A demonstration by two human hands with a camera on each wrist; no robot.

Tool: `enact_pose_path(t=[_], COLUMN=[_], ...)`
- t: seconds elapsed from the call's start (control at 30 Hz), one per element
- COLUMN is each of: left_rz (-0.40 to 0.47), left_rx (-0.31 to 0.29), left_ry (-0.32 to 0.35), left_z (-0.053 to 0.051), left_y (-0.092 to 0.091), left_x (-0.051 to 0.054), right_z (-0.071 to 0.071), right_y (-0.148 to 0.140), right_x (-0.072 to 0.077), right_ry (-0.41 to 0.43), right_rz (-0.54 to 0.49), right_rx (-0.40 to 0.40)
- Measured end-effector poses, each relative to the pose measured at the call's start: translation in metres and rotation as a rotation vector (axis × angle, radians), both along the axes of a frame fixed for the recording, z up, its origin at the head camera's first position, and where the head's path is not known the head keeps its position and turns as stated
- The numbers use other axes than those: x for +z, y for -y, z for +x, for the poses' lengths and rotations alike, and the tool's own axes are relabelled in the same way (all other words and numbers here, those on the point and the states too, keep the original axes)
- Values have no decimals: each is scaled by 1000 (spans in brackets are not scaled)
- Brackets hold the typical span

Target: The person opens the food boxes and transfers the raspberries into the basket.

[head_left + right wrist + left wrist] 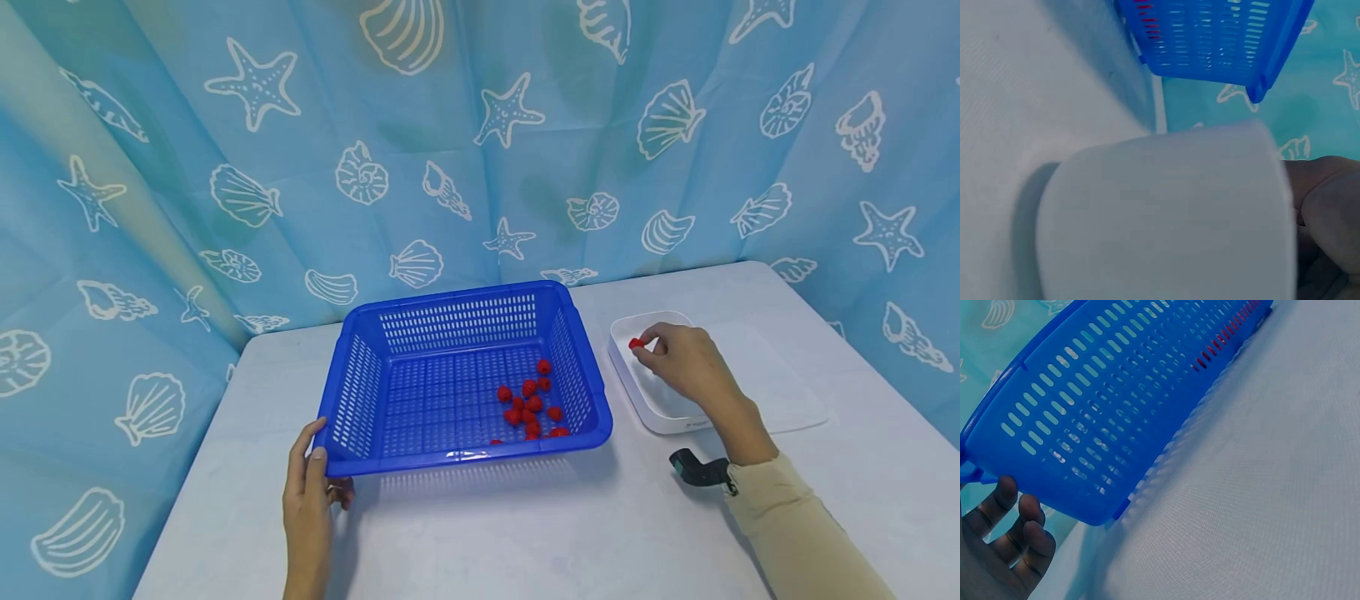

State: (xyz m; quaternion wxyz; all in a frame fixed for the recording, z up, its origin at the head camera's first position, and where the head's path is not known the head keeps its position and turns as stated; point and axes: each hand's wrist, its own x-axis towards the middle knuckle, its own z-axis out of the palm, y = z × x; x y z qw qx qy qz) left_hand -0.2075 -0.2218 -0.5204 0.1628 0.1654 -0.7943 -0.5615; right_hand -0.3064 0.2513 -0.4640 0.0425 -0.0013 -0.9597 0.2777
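Observation:
A blue plastic basket (465, 463) with slotted walls stands on the table. Several red raspberries (529, 388) lie in its right part. My left hand (307, 492) grips the basket's front left corner, thumb on the rim and other fingers below it; in the left wrist view, curled fingers (1038, 540) show beside the corner. Over a shallow white tray (637, 400) to the right, my right hand (686, 358) pinches one red raspberry (636, 342) between thumb and fingertips. The right wrist view shows the tray's outer wall (1166, 219) hiding most of that hand.
Right of the white tray lies a flat, pale, see-through piece (780, 383). A dark wrist device (697, 468) sticks out from the right sleeve. Behind the white-covered table (480, 533) hangs a blue curtain (450, 167) with shells and starfish.

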Motion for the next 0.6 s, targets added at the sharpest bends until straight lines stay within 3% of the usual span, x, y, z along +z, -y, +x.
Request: enact_pose_path(t=[0.23,0.6], left_rz=[4,20], left_rx=[-37,-44], left_ry=[-2,24], left_z=[10,11], left_y=[-10,-10], left_x=[24,28], right_z=[5,16], right_y=[4,13], right_x=[10,26], right_ry=[-31,-89], right_rz=[-3,-27], right_rx=[14,63])
